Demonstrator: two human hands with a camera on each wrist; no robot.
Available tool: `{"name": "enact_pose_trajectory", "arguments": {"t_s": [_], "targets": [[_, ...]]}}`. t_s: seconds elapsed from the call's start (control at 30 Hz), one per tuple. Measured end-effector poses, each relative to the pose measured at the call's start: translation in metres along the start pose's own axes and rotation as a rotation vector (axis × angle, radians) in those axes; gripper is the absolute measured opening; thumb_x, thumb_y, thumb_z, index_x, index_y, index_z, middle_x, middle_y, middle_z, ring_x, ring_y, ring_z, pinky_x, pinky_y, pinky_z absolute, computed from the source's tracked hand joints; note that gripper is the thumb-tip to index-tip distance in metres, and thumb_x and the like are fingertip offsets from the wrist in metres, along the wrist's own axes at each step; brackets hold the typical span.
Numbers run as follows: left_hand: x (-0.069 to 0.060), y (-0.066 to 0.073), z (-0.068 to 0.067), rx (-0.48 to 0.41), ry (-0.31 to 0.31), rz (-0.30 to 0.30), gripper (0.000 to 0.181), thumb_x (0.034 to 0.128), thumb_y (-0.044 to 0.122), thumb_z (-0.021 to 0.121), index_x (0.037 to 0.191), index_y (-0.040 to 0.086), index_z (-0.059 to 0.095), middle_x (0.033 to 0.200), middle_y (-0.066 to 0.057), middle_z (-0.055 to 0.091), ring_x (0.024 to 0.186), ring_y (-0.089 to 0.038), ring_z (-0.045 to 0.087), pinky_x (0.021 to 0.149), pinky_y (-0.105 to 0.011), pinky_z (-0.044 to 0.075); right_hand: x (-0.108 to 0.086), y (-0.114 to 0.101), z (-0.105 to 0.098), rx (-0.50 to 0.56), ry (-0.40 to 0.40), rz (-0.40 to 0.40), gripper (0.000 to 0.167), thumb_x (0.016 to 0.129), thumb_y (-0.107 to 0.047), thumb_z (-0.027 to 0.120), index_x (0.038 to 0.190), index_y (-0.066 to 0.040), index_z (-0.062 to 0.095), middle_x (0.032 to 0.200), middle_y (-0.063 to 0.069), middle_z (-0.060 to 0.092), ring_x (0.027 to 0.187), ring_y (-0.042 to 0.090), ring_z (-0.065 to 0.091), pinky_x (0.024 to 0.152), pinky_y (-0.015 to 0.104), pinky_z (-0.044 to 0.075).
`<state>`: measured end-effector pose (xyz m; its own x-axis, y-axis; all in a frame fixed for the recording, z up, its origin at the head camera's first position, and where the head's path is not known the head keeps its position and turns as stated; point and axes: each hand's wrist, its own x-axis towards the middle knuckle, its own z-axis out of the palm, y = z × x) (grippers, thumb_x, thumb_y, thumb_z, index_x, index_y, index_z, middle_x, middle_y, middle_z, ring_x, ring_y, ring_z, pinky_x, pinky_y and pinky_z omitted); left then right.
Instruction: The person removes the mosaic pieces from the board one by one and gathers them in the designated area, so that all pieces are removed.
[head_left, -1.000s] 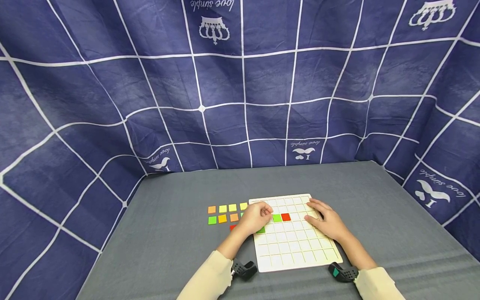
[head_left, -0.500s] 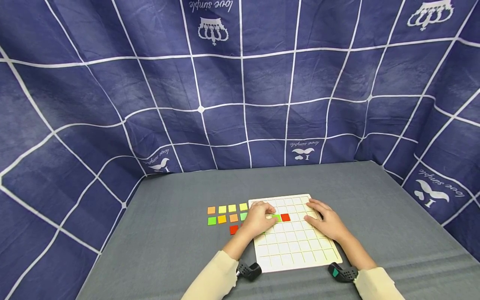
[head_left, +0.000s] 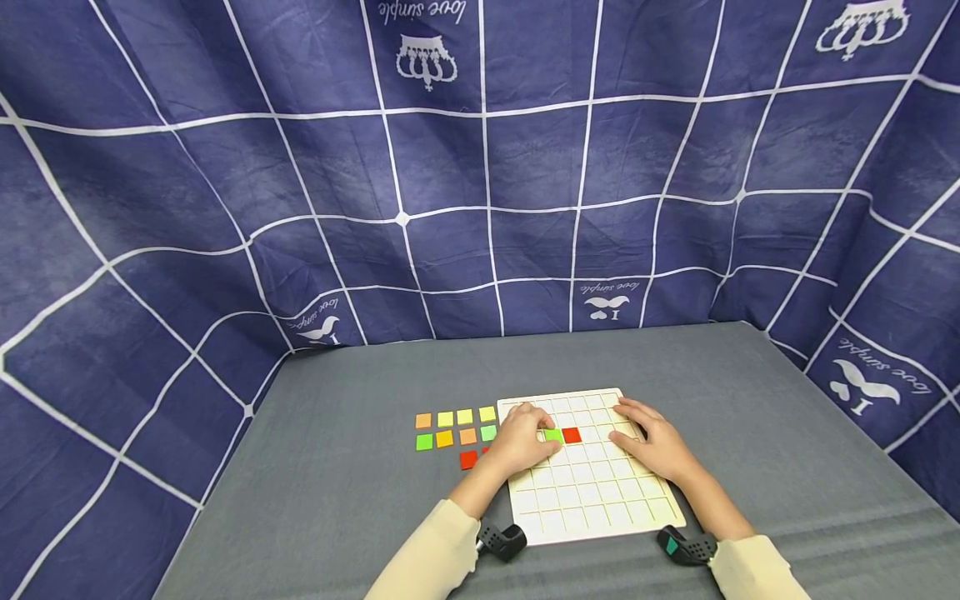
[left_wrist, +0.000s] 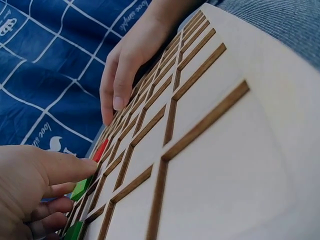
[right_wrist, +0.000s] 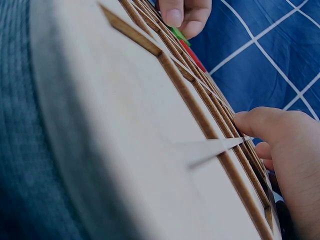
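Observation:
My left hand [head_left: 523,440] is over the left part of a pale wooden grid board [head_left: 585,500]. Its thumb and forefinger pinch a light green square tile [head_left: 552,435] lying in the grid. Right beside that tile sits a red tile [head_left: 572,435]. In the left wrist view a darker green tile [left_wrist: 74,231] shows under the curled lower fingers; the hand hides it from the head view. My right hand [head_left: 660,446] rests on the board's right edge with fingers extended, its thumb touching the top in the right wrist view.
Left of the board, loose square tiles lie in rows on the grey cloth: orange [head_left: 423,420], yellow [head_left: 465,416], green [head_left: 424,442], mint [head_left: 488,432] and red [head_left: 468,459]. Behind the table hangs a blue checked curtain [head_left: 532,167].
My left hand has shifted slightly right, and its thumb and forefinger have come around the light green tile. A red loose tile is more exposed. My right hand stays at the board's edge.

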<state>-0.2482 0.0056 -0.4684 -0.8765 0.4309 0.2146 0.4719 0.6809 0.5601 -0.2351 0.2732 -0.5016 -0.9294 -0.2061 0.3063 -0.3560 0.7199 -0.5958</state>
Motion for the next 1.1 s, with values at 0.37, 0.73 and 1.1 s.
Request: {"name": "enact_pose_trajectory", "arguments": {"t_s": [0.37, 0.73, 1.1], "targets": [[0.000, 0.000, 0.001, -0.163, 0.019, -0.001, 0.012, 0.0840, 0.016, 0.075, 0.088, 0.015, 0.064, 0.080, 0.008, 0.056, 0.074, -0.005, 0.050, 0.070, -0.022, 0.042, 0.000, 0.001, 0.000, -0.004, 0.001, -0.006, 0.056, 0.090, -0.033, 0.070, 0.132, 0.001, 0.057, 0.143, 0.020, 0.046, 0.132, 0.044, 0.039, 0.102, 0.061, 0.031], [-0.004, 0.001, -0.003, -0.280, 0.055, 0.010, 0.009, 0.0859, 0.007, 0.071, 0.084, 0.012, 0.065, 0.074, 0.009, 0.058, 0.068, -0.002, 0.052, 0.065, -0.020, 0.044, 0.000, 0.001, 0.000, 0.000, 0.009, -0.010, 0.056, 0.090, -0.033, 0.070, 0.132, 0.001, 0.057, 0.143, 0.020, 0.046, 0.131, 0.044, 0.039, 0.101, 0.060, 0.032], [-0.014, -0.003, -0.015, -0.324, 0.054, 0.000, 0.006, 0.0862, 0.008, 0.071, 0.086, 0.010, 0.066, 0.075, 0.008, 0.057, 0.069, -0.004, 0.051, 0.066, -0.022, 0.044, 0.000, 0.001, 0.001, 0.004, 0.009, -0.013, 0.055, 0.090, -0.032, 0.070, 0.132, 0.001, 0.057, 0.143, 0.020, 0.046, 0.132, 0.044, 0.039, 0.102, 0.060, 0.031]]}}
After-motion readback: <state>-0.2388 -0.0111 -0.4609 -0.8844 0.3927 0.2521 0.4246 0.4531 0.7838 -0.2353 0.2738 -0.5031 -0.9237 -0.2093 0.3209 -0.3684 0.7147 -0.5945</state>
